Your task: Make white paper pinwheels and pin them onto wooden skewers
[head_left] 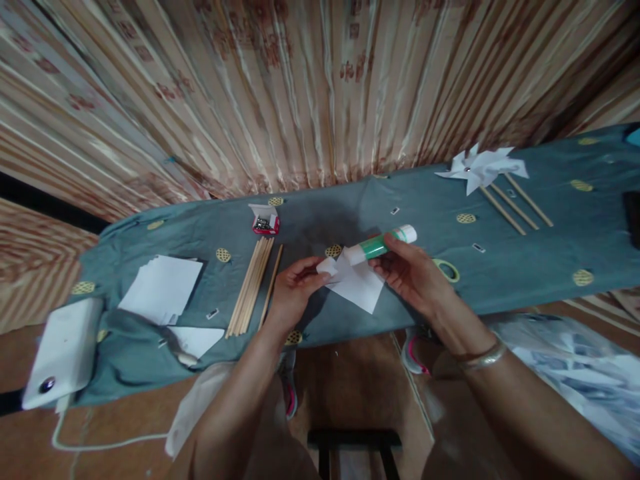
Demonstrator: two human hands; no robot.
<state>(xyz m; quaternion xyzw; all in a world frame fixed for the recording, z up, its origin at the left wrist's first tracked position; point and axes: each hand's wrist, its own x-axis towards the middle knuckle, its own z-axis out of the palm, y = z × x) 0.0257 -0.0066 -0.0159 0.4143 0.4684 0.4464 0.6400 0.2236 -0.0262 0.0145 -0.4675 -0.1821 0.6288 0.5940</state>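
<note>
My right hand (407, 270) is wrapped round a green and white glue stick (375, 248), tilted with its left end lower. That white end is over a white square of paper (363, 287) on the table. Between the thumb and fingers of my left hand (295, 290) is a small white cap (327, 267), just left of the glue stick. The cap and the glue stick are apart. Both hands hide parts of the paper's edges. Scissors with a pale green handle (447, 270) lie beside my right wrist, partly covered.
Left of my hands are wooden sticks (253, 287), a red box of small metal pieces (265, 220) and stacked white paper (163, 287). Paper pinwheels (485, 170) on sticks lie at the back right. A white device (67, 350) with a cable stands at the left edge.
</note>
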